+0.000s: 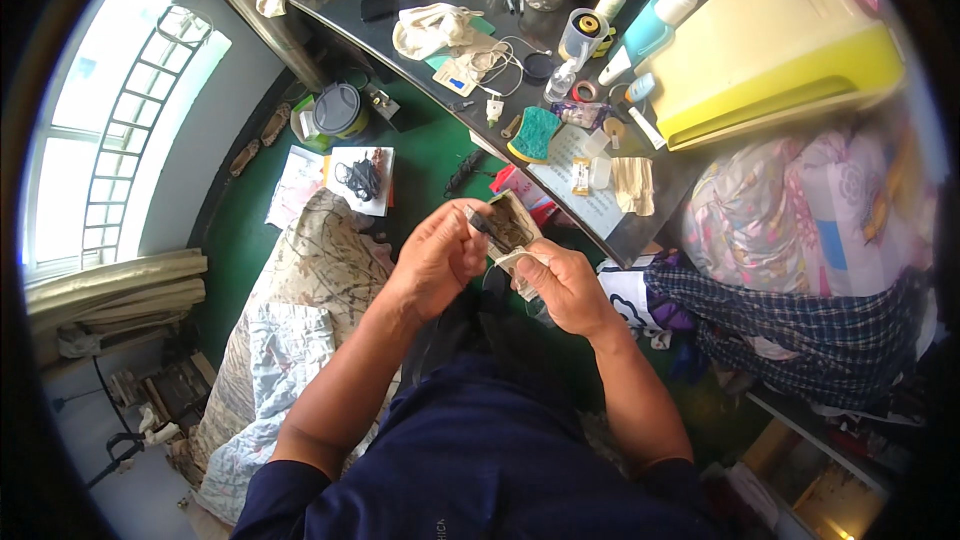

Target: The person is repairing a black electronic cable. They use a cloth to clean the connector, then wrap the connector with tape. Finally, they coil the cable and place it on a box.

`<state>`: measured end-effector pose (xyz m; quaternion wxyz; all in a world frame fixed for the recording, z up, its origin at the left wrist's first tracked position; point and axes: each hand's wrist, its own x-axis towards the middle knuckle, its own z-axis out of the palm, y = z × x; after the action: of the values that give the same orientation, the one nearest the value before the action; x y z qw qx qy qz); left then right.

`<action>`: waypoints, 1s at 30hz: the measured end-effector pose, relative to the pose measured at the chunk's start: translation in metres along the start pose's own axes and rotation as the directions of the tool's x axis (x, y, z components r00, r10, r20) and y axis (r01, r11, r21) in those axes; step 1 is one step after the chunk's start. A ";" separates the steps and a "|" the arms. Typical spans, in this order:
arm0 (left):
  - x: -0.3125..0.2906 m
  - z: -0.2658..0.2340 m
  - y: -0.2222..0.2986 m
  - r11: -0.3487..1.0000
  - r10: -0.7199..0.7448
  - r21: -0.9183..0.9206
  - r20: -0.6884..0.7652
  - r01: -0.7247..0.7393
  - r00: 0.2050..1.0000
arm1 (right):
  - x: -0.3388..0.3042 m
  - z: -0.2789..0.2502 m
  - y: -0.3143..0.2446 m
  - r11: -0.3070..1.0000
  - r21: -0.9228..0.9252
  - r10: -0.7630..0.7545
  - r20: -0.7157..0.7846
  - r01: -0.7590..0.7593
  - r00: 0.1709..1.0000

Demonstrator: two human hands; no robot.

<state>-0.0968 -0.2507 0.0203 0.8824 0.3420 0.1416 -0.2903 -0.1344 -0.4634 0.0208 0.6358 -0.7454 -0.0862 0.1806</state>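
My right hand grips a small open box in front of my body, with its thumb laid over a crumpled whitish wrapper at the near end. Brownish, dark contents show inside the box, too small to name. Beside the box, my left hand is closed, its fingers curled in a pinch around a small dark piece. Whether that piece is attached to the box, I cannot tell.
Ahead stands a dark desk holding a green sponge, a white cable, bottles and a large cream-and-yellow container. Bagged bedding is piled at right. A patterned cloth lies at left, near a lidded bucket.
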 end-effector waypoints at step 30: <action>-0.005 -0.036 0.149 0.776 0.628 0.268 -0.240 -0.571 0.740 | -0.015 -0.023 0.041 0.986 -0.158 -0.043 0.041 0.049 0.998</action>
<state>-0.0116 -0.1352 0.0738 0.8600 0.4882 0.1365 0.0576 -0.1434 -0.4969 -0.0143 0.5765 -0.7881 -0.1294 0.1726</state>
